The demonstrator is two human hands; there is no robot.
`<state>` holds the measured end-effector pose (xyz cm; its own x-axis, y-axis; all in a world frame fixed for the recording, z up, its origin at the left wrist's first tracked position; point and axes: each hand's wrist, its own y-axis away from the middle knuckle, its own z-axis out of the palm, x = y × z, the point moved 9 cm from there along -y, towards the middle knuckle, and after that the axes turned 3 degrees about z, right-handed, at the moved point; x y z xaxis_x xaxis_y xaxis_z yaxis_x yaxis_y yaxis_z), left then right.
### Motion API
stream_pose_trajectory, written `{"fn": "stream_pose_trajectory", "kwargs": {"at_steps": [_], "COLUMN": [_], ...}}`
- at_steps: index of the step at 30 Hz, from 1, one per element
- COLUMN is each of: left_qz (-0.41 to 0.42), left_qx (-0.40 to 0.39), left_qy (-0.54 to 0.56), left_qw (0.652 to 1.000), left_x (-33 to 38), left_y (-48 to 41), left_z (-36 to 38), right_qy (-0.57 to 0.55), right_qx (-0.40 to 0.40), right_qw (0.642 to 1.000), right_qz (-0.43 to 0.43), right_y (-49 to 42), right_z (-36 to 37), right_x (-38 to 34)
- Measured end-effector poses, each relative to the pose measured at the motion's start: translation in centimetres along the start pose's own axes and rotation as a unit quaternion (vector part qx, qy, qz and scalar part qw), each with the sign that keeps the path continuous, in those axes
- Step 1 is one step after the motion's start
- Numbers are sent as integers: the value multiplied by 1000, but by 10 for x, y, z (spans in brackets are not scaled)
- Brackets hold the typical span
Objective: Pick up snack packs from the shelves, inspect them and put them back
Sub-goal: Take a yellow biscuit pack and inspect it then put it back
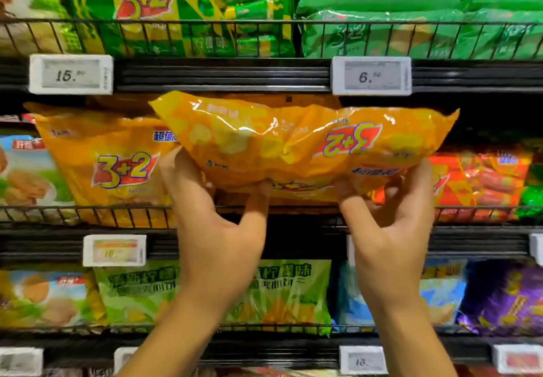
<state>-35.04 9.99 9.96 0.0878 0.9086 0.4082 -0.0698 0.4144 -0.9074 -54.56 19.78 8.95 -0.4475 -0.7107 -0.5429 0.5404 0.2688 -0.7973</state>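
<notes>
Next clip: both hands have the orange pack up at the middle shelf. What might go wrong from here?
1. The orange pack is held upside down; its 3+2 logo is inverted, so it may be shelved wrongly.
2. The left hand and right hand grip only its lower edge, so the glossy bag could slip.
3. It could snag on the wire rail or nudge the neighbouring orange pack.

Two hands — left (217,226), right (390,229) — under one orange pack (293,141). Beside it, left, one more orange pack (102,165). Above it, two price tags — "15." (70,74), "6." (371,76).
</notes>
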Motion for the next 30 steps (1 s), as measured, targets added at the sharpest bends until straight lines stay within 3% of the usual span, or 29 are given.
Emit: {"fn": "stream_pose_trajectory", "kwargs": {"at_steps": [6, 10, 14, 20, 25, 28, 30], "left_qz": [-40, -90, -197, -352, -491, -579, -632], "left_qx": [-3, -43, -85, -78, -61, -62, -77], "left_qy": [10, 55, 91, 22, -27, -7, -2], "left_qw": [999, 993, 973, 932, 869, 813, 771], "left_x": [-7, -11, -24, -48, -63, -61, -55], "left_y": [11, 50, 107, 211, 293, 336, 359], "left_z": [-20, -16, -9, -22, -41, -51, -59], "right_qy": [38, -40, -52, -77, -88, -153, -119], "right_qx": [-76, -147, -150, -158, -133, -133, -165], "right_qw": [996, 983, 969, 922, 829, 777, 767], "right_qz": [-5, 102, 187, 346, 537, 596, 608], "right_y": [-2, 19, 66, 147, 224, 256, 275], "right_z": [-16, -25, -49, -92, -126, -140, -149], "right_x": [-8, 7, 34, 87, 128, 130, 128]}}
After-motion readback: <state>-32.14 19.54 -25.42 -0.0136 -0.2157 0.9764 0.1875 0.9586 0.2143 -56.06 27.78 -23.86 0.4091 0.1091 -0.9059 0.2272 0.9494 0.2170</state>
